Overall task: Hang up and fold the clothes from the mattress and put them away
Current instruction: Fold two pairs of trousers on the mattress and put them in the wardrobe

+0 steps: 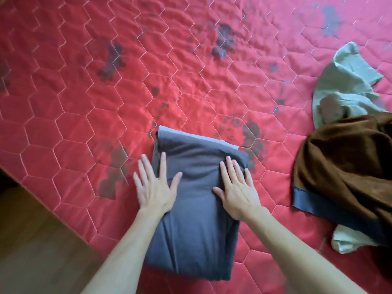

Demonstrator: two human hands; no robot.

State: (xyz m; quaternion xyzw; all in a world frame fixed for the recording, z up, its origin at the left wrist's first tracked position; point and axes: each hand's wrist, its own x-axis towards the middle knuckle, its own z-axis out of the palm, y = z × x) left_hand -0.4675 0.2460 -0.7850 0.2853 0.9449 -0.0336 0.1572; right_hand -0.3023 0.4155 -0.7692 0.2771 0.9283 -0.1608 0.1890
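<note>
A dark grey garment [197,225] lies folded into a long rectangle on the red quilted mattress [84,102], with a lighter grey edge showing along its far end. My left hand [153,187] rests flat on its left edge, fingers spread, partly on the mattress. On the garment's right side, my right hand [237,192] presses flat with the fingers together. Neither hand grips the cloth.
A brown garment with a dark blue satin hem [347,170] lies crumpled at the right over a pale green garment [343,81]. The mattress edge runs diagonally at lower left, with wooden floor [31,240] beyond it. Dark stains mark the mattress.
</note>
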